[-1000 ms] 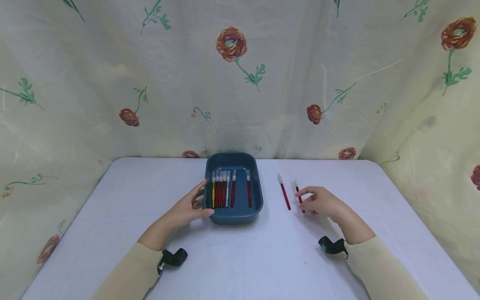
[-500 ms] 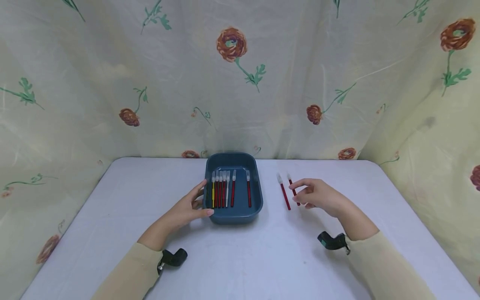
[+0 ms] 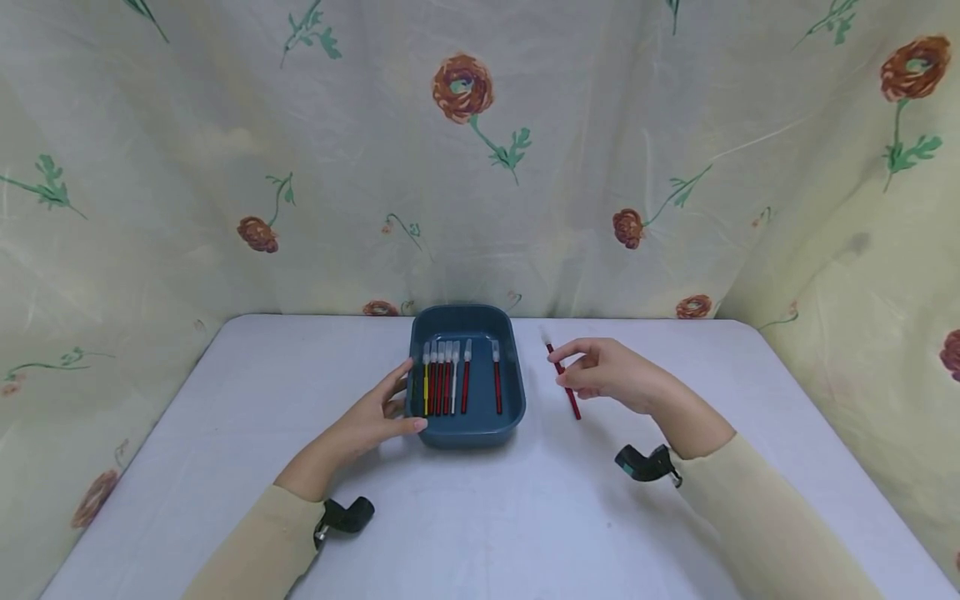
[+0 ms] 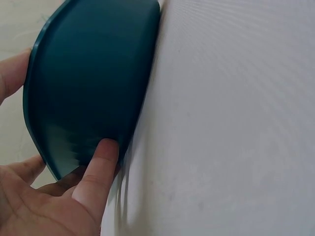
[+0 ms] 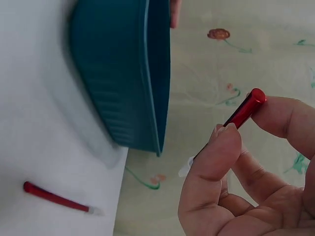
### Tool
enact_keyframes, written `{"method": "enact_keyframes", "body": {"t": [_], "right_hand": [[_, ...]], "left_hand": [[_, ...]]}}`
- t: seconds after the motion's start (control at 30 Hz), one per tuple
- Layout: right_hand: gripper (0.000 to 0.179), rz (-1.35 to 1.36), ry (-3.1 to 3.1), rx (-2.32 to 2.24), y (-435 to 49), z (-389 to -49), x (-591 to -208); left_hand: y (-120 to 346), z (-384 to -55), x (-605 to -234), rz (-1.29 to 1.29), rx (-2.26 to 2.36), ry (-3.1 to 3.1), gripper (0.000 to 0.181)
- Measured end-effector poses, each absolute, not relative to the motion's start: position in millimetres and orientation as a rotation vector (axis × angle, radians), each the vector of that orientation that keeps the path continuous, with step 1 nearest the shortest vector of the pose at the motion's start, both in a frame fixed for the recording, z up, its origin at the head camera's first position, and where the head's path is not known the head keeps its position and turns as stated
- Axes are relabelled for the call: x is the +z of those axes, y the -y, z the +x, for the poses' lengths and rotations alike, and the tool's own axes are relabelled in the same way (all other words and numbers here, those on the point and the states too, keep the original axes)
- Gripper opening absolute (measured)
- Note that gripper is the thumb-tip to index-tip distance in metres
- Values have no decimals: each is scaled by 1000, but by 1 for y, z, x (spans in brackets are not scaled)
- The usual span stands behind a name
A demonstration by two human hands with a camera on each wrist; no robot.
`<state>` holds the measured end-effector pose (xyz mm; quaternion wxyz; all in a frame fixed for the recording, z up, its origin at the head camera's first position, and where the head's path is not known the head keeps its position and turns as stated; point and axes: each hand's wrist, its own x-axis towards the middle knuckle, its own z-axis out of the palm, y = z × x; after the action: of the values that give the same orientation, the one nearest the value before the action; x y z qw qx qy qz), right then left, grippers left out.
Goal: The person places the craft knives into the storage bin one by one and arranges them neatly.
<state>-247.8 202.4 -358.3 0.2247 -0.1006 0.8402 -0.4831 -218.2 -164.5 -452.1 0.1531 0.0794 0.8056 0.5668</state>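
Observation:
My left hand (image 3: 375, 419) holds the left side of a dark blue tray (image 3: 468, 437), its fingers and thumb at the rim and outer wall. Inside, several slim pen-like sticks with clear caps lie side by side: a yellow stick (image 3: 427, 387), a white stick (image 3: 454, 383) and red ones. To the right of the tray, my right hand (image 3: 611, 372) pinches a red pen-like stick (image 5: 244, 109) with a whitish clear cap, raised off the table. A similar red stick (image 5: 56, 196) lies on the table beneath; the hand partly hides it in the head view.
White cloth covers the table (image 3: 480, 533). A flowered curtain (image 3: 570, 150) stands behind and along both sides. Each wrist wears a small black camera, one by the left sleeve (image 3: 348, 515) and one by the right (image 3: 645, 462).
My right hand has lifted its red stick and moved it left and away from me, over the other red stick. The left hand and tray have stayed put.

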Motion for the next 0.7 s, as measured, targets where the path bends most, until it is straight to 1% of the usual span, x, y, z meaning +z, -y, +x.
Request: {"method": "enact_keyframes", "body": {"t": [0.4,0.7], "right_hand": [[40,-228,-2246,-1342,-175,-264,-352],[44,-228,-2163,-1377,-154,-277,-358]], "left_hand": [[164,-218,-452,228,1634,-2299,103],[166,-219,-454,249,1652,-2273,101]]}}
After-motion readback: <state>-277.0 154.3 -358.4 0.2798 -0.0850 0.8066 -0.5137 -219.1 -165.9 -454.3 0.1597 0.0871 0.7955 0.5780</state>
